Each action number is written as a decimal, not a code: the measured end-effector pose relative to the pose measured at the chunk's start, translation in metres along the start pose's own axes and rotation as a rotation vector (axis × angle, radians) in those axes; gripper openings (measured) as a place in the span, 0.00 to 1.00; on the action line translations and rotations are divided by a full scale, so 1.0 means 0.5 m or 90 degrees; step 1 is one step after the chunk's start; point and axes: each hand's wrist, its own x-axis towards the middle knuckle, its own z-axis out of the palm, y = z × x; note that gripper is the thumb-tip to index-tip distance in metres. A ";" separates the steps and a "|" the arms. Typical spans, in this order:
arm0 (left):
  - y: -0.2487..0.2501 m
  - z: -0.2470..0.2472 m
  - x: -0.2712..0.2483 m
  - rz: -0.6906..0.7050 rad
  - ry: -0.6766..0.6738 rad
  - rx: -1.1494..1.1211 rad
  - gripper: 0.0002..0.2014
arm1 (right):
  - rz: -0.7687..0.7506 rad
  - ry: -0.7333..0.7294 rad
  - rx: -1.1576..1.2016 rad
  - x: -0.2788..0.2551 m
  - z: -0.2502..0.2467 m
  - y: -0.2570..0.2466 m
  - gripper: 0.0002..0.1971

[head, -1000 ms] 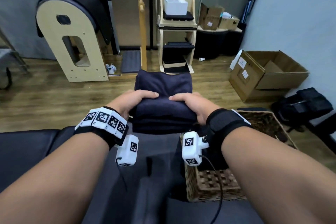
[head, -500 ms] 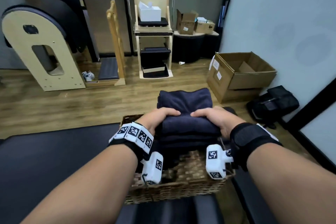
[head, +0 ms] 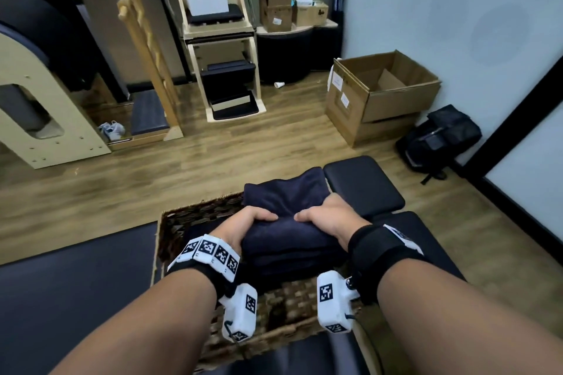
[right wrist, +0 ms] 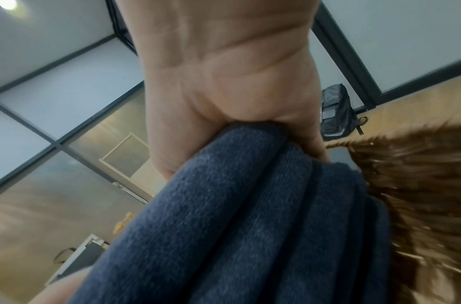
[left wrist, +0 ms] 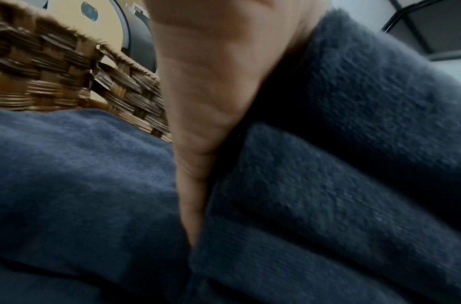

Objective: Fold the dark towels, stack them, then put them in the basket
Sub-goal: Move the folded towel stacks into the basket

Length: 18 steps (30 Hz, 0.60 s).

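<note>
Two hands, left (head: 243,230) and right (head: 330,219), one stack of dark towels (head: 286,222) in their grip, layers too blurred to count, one basket (head: 182,222) under the grip, three cardboard boxes beyond it, largest (head: 380,94), one backpack (head: 441,134)

left hand (head: 243,230) and right hand (head: 329,219) grip a stack of folded dark towels (head: 286,222) from either side, thumbs on top, over a woven basket (head: 182,222). open cardboard box (head: 380,94) on wood floor beyond.
</note>
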 end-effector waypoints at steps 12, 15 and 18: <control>-0.016 -0.007 0.061 -0.085 0.053 0.233 0.55 | -0.002 0.056 -0.225 0.020 0.022 0.001 0.39; -0.024 0.002 0.083 0.023 0.126 0.389 0.60 | -0.018 0.066 -0.330 0.022 0.037 0.000 0.38; -0.032 0.007 0.105 0.078 0.180 0.511 0.55 | -0.077 0.118 -0.485 0.009 0.060 0.004 0.39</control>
